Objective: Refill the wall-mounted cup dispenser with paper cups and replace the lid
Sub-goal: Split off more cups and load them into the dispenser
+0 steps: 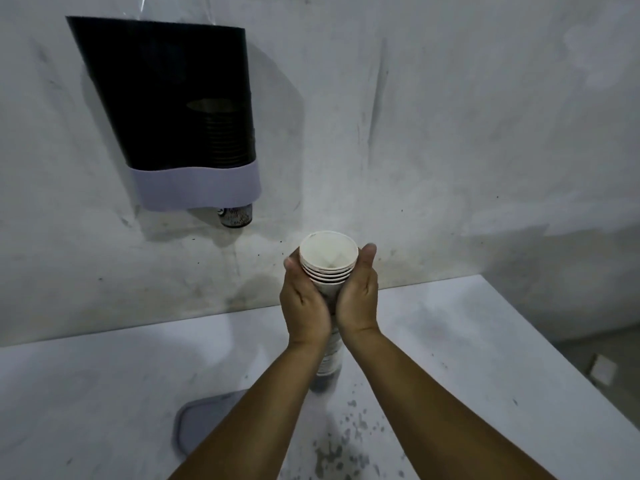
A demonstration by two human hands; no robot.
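1. Both hands are clasped around one tall stack of paper cups (328,261), left hand (304,303) and right hand (358,299) pressed on opposite sides just under the topmost rims, mouths facing up.
2. Measured from the wall-mounted dispenser (180,109), the stack is below and to the right, well apart from it, its base at or just above the white table (104,393) (contact is hidden by the forearms).
3. Inside the dispenser's dark body a short column of cups shows, and one cup (235,216) pokes out beneath its pale lower band.
4. A grey lid (197,427) lies flat on the table, far below the dispenser and slightly to its right, partly behind the left forearm.
5. My reading: this is the pick-up step, refill not yet begun.
6. Next the stack must travel up and left to the dispenser's open top, kept straight so it doesn't buckle, then slide in; the lid comes last.
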